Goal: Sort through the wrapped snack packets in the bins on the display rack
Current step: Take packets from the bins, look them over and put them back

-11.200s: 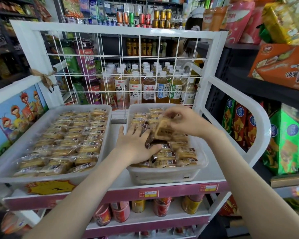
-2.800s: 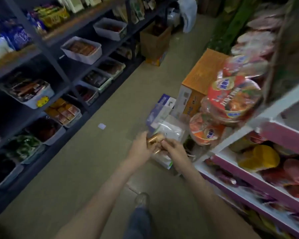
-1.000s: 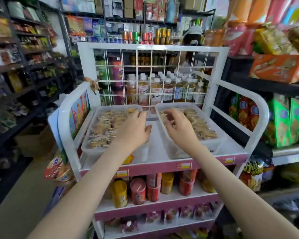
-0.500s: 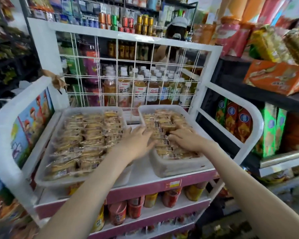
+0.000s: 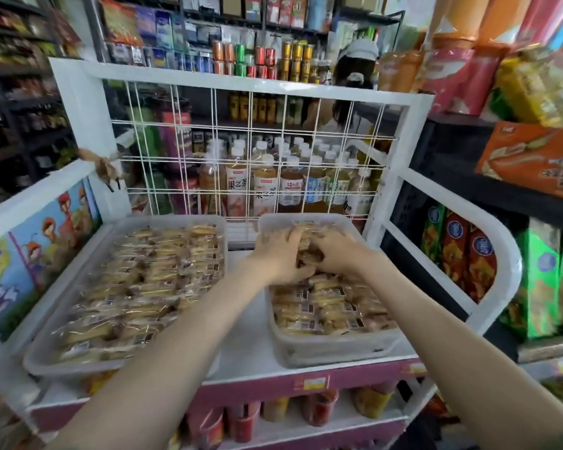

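Head camera view, looking down at both hands buried in snacks. Fingers (image 5: pixel 294 237) of the left hand (image 5: pixel 278 258) are curled down into the pile, and the right hand (image 5: pixel 337 251) sits right beside it, nearly touching, its fingers bent around small clear-wrapped biscuit packets (image 5: pixel 309 254). It's blurry there, so I can't tell exactly which packet either hand has actually got hold of, or whether it's a proper grip.

Both hands are in the far half of the translucent plastic bin on the right (image 5: pixel 335 347), which is full of the same golden packets with little barcode stickers. To the left of the fingers, apart from them, is a second, wider translucent bin (image 5: pixel 46 358), also packed in rows.

Both bins sit on the top shelf of the white metal display rack (image 5: pixel 241 345) with a pink front edge. Beyond the fingers is the rack's white wire grid panel (image 5: pixel 251 151), with bottled tea drinks (image 5: pixel 264 186) behind it.
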